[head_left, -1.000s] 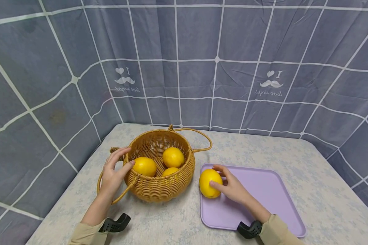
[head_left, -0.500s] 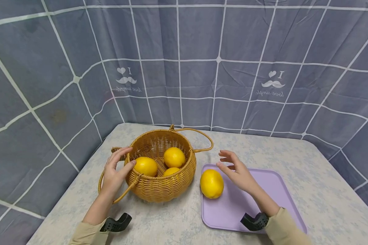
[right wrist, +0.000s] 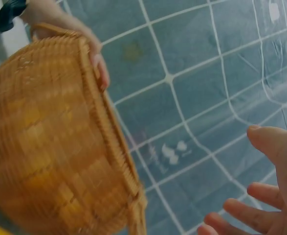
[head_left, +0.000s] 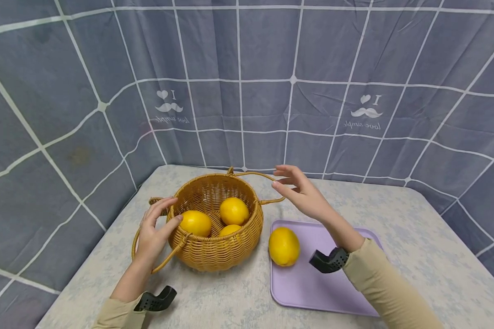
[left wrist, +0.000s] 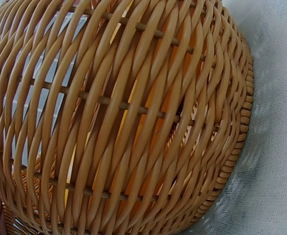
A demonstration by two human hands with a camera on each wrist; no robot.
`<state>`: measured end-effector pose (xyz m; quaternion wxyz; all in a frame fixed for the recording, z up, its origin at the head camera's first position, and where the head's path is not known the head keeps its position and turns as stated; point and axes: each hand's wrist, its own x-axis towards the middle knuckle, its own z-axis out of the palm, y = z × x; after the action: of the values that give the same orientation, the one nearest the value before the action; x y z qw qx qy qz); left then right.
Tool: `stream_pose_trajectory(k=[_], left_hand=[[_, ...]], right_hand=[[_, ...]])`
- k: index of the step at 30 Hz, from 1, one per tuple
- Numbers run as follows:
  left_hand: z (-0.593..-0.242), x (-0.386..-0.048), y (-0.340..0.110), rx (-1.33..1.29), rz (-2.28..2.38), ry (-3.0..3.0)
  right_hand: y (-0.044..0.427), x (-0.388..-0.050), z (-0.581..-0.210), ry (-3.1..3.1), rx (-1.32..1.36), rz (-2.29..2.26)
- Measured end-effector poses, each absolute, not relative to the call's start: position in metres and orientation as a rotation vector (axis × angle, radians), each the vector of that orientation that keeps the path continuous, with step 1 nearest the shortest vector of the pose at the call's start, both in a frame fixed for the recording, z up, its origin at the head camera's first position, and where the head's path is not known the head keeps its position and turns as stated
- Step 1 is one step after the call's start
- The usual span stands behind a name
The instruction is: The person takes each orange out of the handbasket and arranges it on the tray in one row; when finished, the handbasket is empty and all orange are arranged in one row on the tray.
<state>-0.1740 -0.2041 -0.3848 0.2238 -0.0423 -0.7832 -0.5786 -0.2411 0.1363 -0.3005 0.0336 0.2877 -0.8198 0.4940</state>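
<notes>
A wicker basket (head_left: 214, 251) stands left of centre in the head view, with several yellow fruits inside, one of them (head_left: 233, 211) toward its right wall. My left hand (head_left: 153, 233) rests at the basket's left rim, thumb and fingers spread apart around the edge. The left wrist view is filled by the woven wall (left wrist: 119, 117). My right hand (head_left: 302, 194) is beside the basket's right handle (head_left: 267, 175), fingers loosely bent; whether it touches the handle I cannot tell. In the right wrist view that hand (right wrist: 275, 191) has its fingers apart and holds nothing.
A yellow fruit (head_left: 284, 246) lies on the left part of a lilac tray (head_left: 313, 288), right of the basket. The right forearm passes over the tray. A grey-blue curtain (head_left: 263, 109) with white lines hangs behind the table (head_left: 226, 297).
My right hand has let go of the fruit on the tray and moved up and left to the basket's right handle. My left hand has stayed at the rim.
</notes>
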Motion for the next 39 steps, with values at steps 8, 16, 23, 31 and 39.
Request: stream_pose_trajectory(k=[8, 16, 23, 31, 39], left_hand=[[-0.384, -0.174, -0.205, -0.102, -1.590, -2.177], [-0.384, -0.173, -0.203, -0.093, -1.591, -2.187], [-0.383, -0.173, -0.203, -0.091, -1.602, -2.184], [-0.383, -0.174, -0.204, -0.093, -1.590, -2.180], [-0.382, -0.175, -0.204, -0.082, -1.583, -2.183]], right_hand=[[0.093, -0.258, -0.272, -2.519, 0.993, 1.772], [0.052, -0.273, -0.260, -2.513, 0.991, 2.000], [0.018, -0.285, -0.258, -2.454, 0.957, 2.204], [-0.010, -0.302, -0.267, -2.390, 0.991, 2.395], [-0.032, -0.313, -0.283, -2.333, 1.043, 2.574]])
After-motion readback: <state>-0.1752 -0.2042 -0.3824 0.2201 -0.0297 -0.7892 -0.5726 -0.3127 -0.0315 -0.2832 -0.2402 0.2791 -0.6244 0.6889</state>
